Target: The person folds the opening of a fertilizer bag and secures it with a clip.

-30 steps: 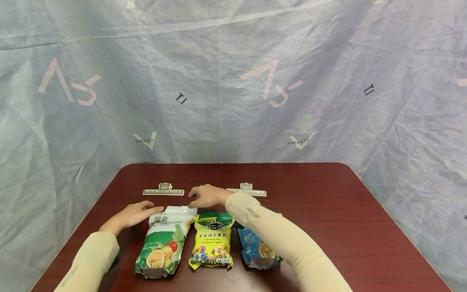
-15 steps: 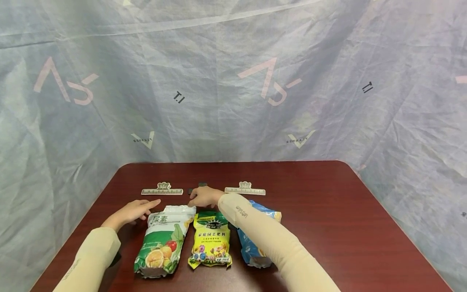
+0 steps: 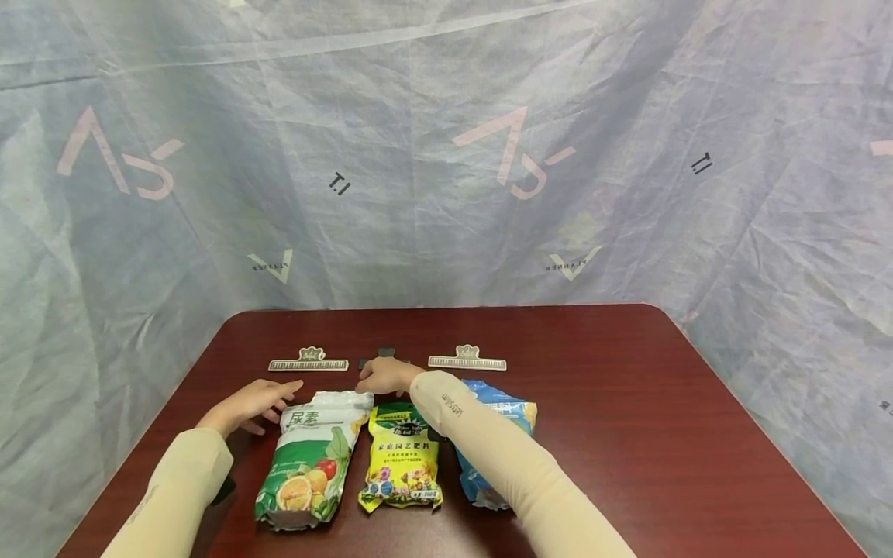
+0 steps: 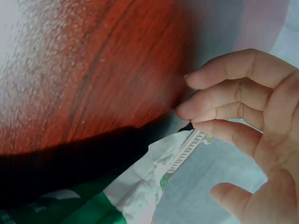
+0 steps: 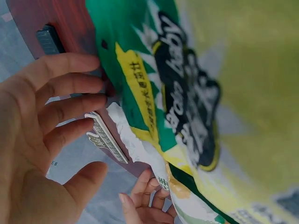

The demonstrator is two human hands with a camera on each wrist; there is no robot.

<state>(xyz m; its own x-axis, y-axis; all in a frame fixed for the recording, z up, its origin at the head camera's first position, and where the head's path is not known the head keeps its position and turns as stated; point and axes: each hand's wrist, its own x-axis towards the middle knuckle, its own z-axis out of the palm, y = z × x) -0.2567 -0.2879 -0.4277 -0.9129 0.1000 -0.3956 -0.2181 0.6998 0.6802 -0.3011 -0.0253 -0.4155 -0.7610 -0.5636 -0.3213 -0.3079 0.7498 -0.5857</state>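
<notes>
My left hand (image 3: 247,404) hovers by the top left corner of a white and green pouch (image 3: 307,461) printed with fruit. In the left wrist view its fingers are loosely bent with nothing between them. Beyond the top edge of the yellow and green fertilizer bag (image 3: 401,461) is my right hand (image 3: 385,377), just in front of a dark clip (image 3: 386,353) that it partly hides. The right wrist view has this hand's fingers (image 5: 70,112) relaxed, thumb apart, holding nothing. My right forearm covers part of a blue bag (image 3: 474,465).
Two pale clips with a piano-key pattern lie behind the bags, a left clip (image 3: 308,364) and a right clip (image 3: 467,363). The dark red table (image 3: 628,418) ends at a grey cloth backdrop (image 3: 418,194).
My right hand has shifted slightly left, and its forearm uncovers more of the blue bag's top. My left hand has drawn back a little from the white and green pouch.
</notes>
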